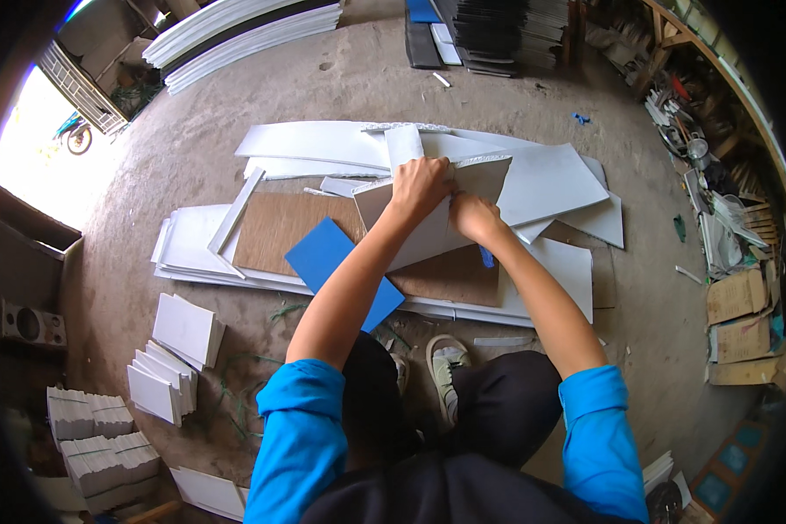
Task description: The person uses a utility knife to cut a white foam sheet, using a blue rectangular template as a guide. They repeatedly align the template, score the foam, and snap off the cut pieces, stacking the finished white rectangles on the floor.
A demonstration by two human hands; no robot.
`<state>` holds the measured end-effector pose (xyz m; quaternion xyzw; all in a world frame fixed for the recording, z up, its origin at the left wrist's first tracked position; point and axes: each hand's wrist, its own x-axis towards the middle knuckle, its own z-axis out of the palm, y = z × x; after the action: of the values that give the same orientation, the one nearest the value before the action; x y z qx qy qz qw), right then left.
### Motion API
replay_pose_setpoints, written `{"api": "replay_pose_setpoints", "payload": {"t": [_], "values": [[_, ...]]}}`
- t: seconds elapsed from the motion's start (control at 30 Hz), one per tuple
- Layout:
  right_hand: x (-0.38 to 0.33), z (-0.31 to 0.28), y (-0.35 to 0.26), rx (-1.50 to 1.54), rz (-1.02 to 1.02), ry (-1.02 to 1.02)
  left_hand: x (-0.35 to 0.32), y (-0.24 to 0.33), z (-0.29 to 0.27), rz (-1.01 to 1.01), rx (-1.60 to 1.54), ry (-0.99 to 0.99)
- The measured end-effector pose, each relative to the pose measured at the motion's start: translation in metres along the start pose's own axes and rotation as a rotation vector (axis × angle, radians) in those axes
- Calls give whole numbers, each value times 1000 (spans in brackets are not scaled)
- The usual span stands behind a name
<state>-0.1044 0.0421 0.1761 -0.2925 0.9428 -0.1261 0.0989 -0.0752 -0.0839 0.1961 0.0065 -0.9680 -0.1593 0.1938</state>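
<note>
At the centre of the frame, my left hand (421,185) closes its grip over the top edge of a white panel piece (419,229), while my right hand (472,216) pinches the same piece lower on its right side, fingers curled shut. I hold it tilted up off the pile, probably so the rough, crumbly upper edge faces me and both hands can brace it. A small blue tool (486,257) pokes out below my right hand; I cannot tell what it is. Under the piece lie two brown boards (279,229), one blue sheet (334,262) and a spread of white panels (550,179) on the concrete floor (183,148), seemingly serving as a work bed. At lower left sit two stacks of cut white squares (183,330) and two bundles of grey-white strips (92,415), sorted by size.
</note>
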Motion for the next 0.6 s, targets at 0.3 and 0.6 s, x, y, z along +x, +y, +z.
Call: {"api": "replay_pose_setpoints", "payload": {"t": [0.3,0.6], "values": [[-17,116,59,-66,-188,90,7,13,-10,-15,14,-86],[-15,140,51,45,-113,34,6,-6,-1,50,6,-30]]}}
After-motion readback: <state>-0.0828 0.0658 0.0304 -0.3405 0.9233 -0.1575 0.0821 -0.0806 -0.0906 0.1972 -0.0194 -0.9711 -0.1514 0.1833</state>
